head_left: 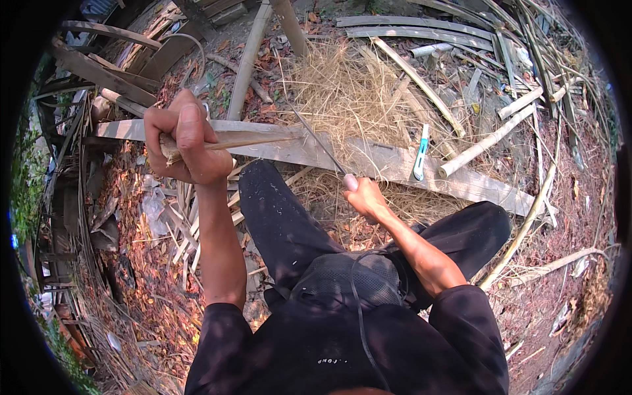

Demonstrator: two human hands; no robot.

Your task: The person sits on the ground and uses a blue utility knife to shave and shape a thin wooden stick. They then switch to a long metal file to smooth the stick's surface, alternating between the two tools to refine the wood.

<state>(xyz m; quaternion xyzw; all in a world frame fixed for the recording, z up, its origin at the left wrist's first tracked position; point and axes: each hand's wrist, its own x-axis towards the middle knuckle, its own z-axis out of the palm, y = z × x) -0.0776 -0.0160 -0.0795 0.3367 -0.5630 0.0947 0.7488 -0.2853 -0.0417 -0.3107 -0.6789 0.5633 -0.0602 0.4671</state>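
Observation:
My left hand (189, 141) is raised at the left, its fingers wrapped round a pale split bamboo strip (247, 142). The strip points right, tapering over a long grey wooden plank (375, 160) that lies across in front of my legs. Right of centre, my right hand (367, 199) is closed on one end of a long, thin, dark blade-like piece (321, 143). That piece slants up and left past the strip's tip; whether the two touch I cannot tell. A teal utility knife (421, 155) lies on the plank, right of my right hand.
Straw-coloured shavings (349, 92) heap beyond the plank. Bamboo poles (487, 141) and long slats (415, 31) lie at the far right. An upright post (289, 26) stands at the far side. Stacked boards (99, 69) fill the far left, and cut sticks (191, 230) lie beside my left leg.

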